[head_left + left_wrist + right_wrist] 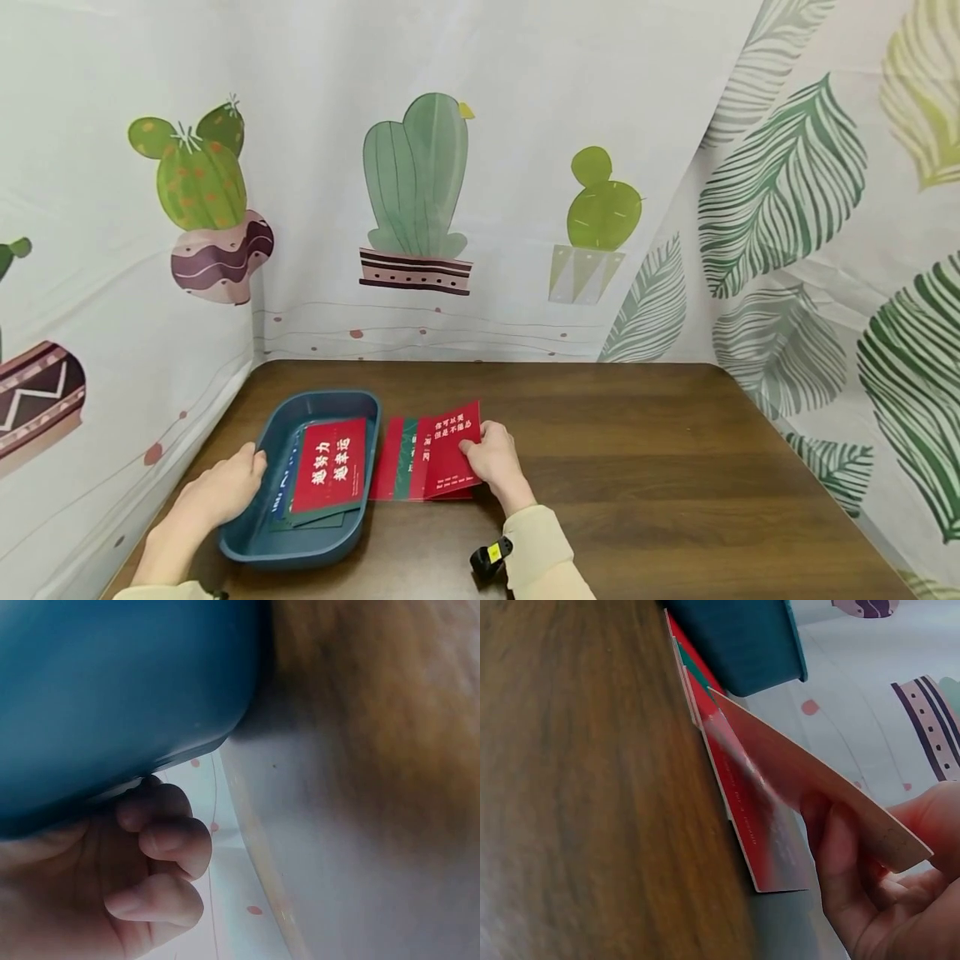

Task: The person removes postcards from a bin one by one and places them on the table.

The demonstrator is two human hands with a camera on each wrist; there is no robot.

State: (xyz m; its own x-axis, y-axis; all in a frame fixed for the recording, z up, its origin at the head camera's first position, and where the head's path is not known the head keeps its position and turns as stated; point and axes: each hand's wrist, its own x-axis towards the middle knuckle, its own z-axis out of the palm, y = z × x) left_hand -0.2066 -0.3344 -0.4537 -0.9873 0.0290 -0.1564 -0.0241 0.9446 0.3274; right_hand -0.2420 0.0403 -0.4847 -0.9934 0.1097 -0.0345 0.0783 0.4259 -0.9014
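Note:
A blue plastic tray (247, 533) stands at the left of the table. My left hand (225, 487) holds its left rim, and in the left wrist view the curled fingers (176, 844) show beneath the rim. Inside the tray lie several cards, a red card (327, 467) with white characters on top. My right hand (497, 458) pinches the right edge of another red card (454, 446), tilted up from the table. Under and beside this one, red and green cards (386, 471) lie overlapping in a row by the tray's right side.
The brown wooden table (637, 467) stretches away to the right. Behind it hangs a white cloth (517, 208) printed with cacti and leaves. A small black device (489, 560) with a yellow label sits at the right wrist.

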